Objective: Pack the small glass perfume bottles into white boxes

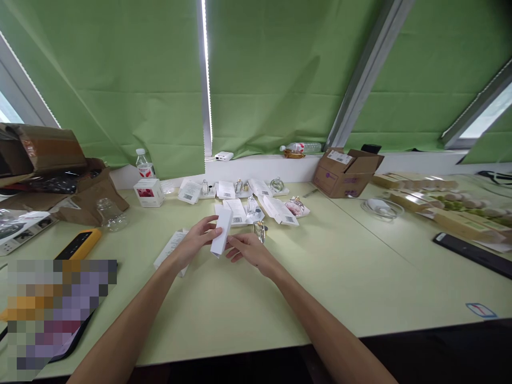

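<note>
My left hand (199, 238) grips a narrow white carton (222, 231) between thumb and fingers, above the table and slightly tilted. On the carton's right edge, the fingertips of my right hand (248, 247) are pinched, with the other fingers curled below. Just behind the right hand stands a small glass bottle (259, 231), partly hidden by it. A printed white carton (170, 249) lies by my left wrist, partly covered. Beyond the hands, flattened white packages with barcodes (280, 210) lie beside several small glass bottles, among them a clear one (252, 205) and a round greenish one (277, 184).
A white box (149, 192) and a water bottle (144, 164) stand back left, near a yellow power strip (80, 244). An open cardboard box (344, 173) sits back right, beside a coiled white cable (382, 208). A dark phone-like slab (474, 255) lies far right.
</note>
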The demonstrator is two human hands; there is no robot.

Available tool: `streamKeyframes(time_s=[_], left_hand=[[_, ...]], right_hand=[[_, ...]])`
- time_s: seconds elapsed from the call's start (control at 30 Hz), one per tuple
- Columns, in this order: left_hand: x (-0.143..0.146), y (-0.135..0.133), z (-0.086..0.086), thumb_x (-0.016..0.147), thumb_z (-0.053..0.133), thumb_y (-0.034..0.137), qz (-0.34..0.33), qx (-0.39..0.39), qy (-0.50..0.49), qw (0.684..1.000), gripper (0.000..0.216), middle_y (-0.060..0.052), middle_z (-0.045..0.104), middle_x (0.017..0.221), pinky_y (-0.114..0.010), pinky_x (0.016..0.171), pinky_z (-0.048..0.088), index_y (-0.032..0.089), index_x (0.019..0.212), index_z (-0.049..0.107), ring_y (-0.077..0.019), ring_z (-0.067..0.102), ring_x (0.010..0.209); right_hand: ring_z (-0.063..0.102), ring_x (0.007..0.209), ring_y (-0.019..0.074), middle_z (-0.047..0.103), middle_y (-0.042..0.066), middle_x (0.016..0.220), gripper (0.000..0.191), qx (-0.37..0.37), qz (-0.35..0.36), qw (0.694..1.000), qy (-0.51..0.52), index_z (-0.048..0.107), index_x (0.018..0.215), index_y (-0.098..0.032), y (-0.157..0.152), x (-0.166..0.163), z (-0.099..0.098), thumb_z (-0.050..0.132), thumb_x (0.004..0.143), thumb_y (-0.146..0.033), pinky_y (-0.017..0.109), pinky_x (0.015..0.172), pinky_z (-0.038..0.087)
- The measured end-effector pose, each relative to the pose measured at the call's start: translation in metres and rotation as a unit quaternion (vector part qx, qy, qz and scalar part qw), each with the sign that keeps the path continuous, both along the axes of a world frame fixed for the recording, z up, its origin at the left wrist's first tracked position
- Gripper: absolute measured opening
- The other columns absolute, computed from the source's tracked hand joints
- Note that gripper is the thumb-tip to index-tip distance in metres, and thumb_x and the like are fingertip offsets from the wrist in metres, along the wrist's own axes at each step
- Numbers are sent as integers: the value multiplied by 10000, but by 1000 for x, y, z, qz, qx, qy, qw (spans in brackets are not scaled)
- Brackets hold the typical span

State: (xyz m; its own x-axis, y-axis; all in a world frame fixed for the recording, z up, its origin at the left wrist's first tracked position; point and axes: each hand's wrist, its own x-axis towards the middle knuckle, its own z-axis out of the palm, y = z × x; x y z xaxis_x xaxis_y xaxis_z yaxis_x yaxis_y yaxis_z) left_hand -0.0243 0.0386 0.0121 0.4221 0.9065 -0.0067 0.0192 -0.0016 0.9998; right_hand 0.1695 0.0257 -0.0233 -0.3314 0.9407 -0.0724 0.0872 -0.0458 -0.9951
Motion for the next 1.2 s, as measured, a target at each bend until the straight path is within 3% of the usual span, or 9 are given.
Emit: streamKeyframes(time_s=[0.2,0.5,0.8,1.07,1.2], left_hand=[[2,-1,-1,819,623,472,13,22,12,1000,613,-134,567,1251,-388,864,472,224,1354,456,-278,581,1086],[4,2,-8,716,712,492,72,92,102,988,720,-127,528,1299,-419,839,518,244,1336,442,-285,602,1049],[6,4,-13,703,724,507,86,117,138,980,754,-120,530,1297,-380,821,524,255,1333,396,-263,610,1036],[12,-2,-14,686,728,504,115,234,211,942,769,-121,511,1322,-405,901,444,242,1340,420,-322,503,1179],[13,-4,-17,642,762,501,133,252,230,931,839,-131,441,1401,-431,955,401,240,1358,410,-345,448,1231]], right_hand=[[675,727,165,701,93,955,424,10,3,1000,-19,729,952,-158,-1,-1,2,541,871,-530,293,665,562],[680,737,154,699,73,992,344,20,-2,1000,2,676,1107,-215,0,0,2,572,871,-443,289,664,569],[681,703,177,690,114,884,493,15,-31,996,87,678,891,-125,-1,-1,8,506,867,-587,302,635,568],[628,627,138,686,60,813,386,111,-53,992,-16,671,937,-166,-1,0,4,610,809,-525,234,530,513],[598,568,130,670,61,761,364,123,-79,988,-44,652,898,-146,2,2,1,604,811,-497,223,466,476]])
